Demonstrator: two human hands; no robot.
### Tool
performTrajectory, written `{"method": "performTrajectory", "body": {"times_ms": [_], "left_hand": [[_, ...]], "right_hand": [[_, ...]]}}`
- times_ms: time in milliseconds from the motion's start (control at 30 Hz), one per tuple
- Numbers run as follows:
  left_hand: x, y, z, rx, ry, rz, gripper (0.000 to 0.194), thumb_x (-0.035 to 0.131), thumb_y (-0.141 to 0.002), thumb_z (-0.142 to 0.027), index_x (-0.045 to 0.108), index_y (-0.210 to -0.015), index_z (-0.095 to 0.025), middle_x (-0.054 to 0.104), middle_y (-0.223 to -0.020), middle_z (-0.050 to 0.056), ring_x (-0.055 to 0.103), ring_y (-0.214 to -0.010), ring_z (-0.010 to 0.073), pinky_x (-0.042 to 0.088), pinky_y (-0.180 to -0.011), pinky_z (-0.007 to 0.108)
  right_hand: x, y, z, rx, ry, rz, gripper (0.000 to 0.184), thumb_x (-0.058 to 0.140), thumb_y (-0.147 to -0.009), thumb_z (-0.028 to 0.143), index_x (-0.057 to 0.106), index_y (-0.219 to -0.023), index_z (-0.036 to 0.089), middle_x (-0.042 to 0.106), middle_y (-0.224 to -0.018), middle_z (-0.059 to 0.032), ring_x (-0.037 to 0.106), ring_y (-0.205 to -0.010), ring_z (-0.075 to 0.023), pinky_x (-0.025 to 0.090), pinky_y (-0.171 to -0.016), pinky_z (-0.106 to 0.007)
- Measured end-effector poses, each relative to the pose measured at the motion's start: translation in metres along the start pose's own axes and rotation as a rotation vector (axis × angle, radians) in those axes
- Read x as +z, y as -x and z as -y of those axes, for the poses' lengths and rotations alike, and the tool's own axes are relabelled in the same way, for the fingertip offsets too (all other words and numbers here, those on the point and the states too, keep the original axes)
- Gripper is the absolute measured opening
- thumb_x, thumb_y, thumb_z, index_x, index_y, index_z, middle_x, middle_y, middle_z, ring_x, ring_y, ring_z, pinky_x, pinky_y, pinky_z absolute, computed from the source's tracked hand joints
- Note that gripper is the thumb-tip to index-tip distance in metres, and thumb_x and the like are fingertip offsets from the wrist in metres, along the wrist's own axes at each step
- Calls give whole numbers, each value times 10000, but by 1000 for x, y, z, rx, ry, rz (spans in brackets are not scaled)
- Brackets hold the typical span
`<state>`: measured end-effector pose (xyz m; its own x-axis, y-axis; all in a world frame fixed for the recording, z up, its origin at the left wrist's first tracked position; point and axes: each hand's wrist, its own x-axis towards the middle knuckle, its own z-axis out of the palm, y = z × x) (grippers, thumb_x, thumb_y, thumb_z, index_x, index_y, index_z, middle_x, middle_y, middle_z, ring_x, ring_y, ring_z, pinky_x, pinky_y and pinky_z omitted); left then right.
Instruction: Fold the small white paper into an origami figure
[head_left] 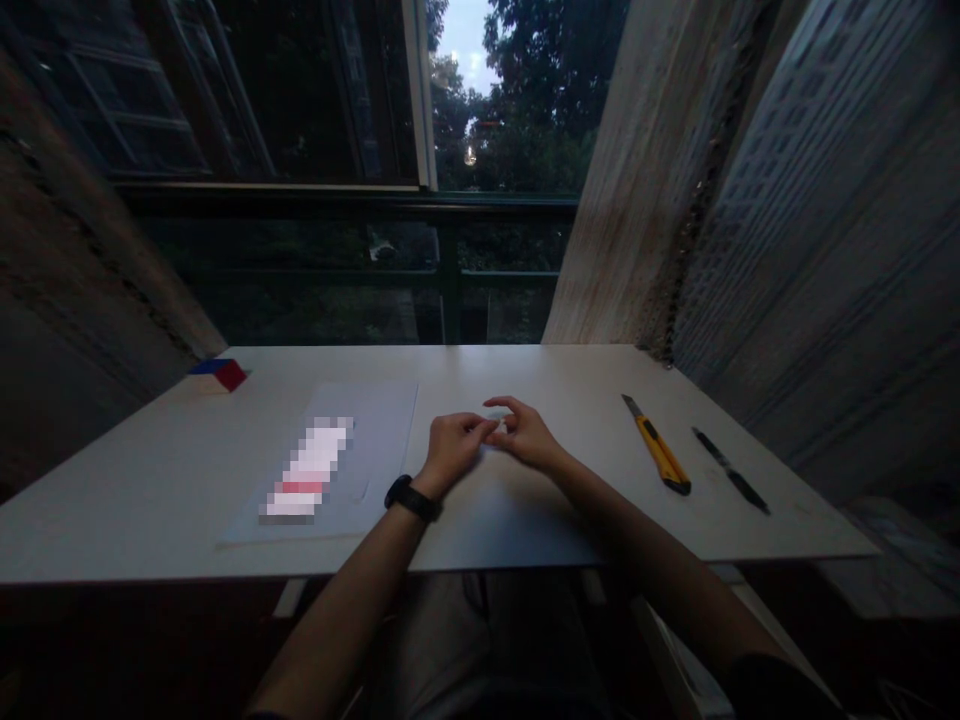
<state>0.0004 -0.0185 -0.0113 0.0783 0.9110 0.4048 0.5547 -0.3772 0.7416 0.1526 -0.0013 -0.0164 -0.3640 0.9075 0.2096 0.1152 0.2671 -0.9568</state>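
Over the middle of the white table point(510, 520), my left hand point(452, 447) and my right hand point(527, 434) meet at the fingertips. Between them is a small pale, whitish thing point(499, 420), too small and dim to name. My left thumb and fingers are pinched together at it. The right thumb and fingers curve round its other side, with the index finger arched above. A black watch is on my left wrist.
Left of my hands lie white paper sheets point(382, 430), partly covered by a pixelated patch. A blue-and-red cube point(220, 375) sits at the far left. To the right are a yellow box cutter point(658, 450), blade showing, and a black pen point(731, 470). Curtains flank the window behind.
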Motion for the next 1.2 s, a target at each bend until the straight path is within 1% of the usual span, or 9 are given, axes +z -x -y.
{"method": "performTrajectory", "body": {"times_ms": [100,167,367,500,667,867,967,1067,1200], "left_hand": [[-1,2,-1,56,-131,20,279,558,-776,-408,723,-731,-187,704,-702,59,622,-676,166,403,-622,254],[-1,3,-2,93,-149,42,274,550,-784,-402,722,-756,-190,708,-737,63,623,-694,166,402,-640,254],[1,1,-3,23,64,37,355,523,-786,-468,702,-879,-177,707,-801,56,627,-721,159,425,-665,245],[0,-2,-3,-30,137,54,459,428,-817,-520,691,-779,-147,688,-706,49,617,-672,157,421,-636,245],[-1,-3,-2,-102,104,105,613,233,-867,-541,607,-570,-156,596,-508,16,571,-551,134,393,-606,248],[0,-1,-5,-45,96,222,579,255,-859,-540,535,-520,-162,546,-494,4,518,-542,125,352,-577,247],[0,-2,-4,-32,78,214,528,309,-843,-534,531,-546,-159,520,-504,-6,480,-539,119,323,-550,246],[1,-3,0,-31,9,195,447,454,-772,-535,513,-541,-156,473,-503,-24,421,-522,108,281,-518,244],[0,-6,5,-62,-1,257,452,496,-736,-540,479,-501,-155,407,-479,-37,375,-502,98,243,-491,242]], "right_hand": [[-2,-1,-4,13,-7,41,612,706,-569,237,496,-1138,159,539,-545,71,435,-476,-70,311,-471,-187],[-5,-2,-6,15,-10,40,580,700,-565,219,517,-1113,160,536,-534,73,436,-473,-69,315,-470,-187],[-10,-6,-6,-18,-214,14,500,740,-522,210,574,-991,164,519,-496,82,448,-443,-69,330,-454,-193],[-8,-8,-6,15,-283,-15,491,773,-477,219,587,-928,167,562,-531,62,509,-468,-93,367,-470,-212],[-7,-8,-8,67,-308,-79,469,762,-498,251,590,-927,170,580,-582,40,550,-512,-106,396,-508,-229],[-4,-7,-7,156,-316,-165,437,744,-442,164,615,-860,168,539,-616,39,528,-528,-91,395,-518,-226],[-1,-5,-3,169,-334,-71,448,725,-448,152,606,-880,161,554,-601,41,531,-528,-96,396,-516,-224],[0,-3,-1,161,-369,63,495,701,-483,143,586,-965,149,590,-562,37,535,-498,-97,385,-492,-211],[-3,-2,2,205,-400,168,579,716,-469,98,572,-1029,144,654,-641,-1,572,-533,-103,420,-524,-212]]}}
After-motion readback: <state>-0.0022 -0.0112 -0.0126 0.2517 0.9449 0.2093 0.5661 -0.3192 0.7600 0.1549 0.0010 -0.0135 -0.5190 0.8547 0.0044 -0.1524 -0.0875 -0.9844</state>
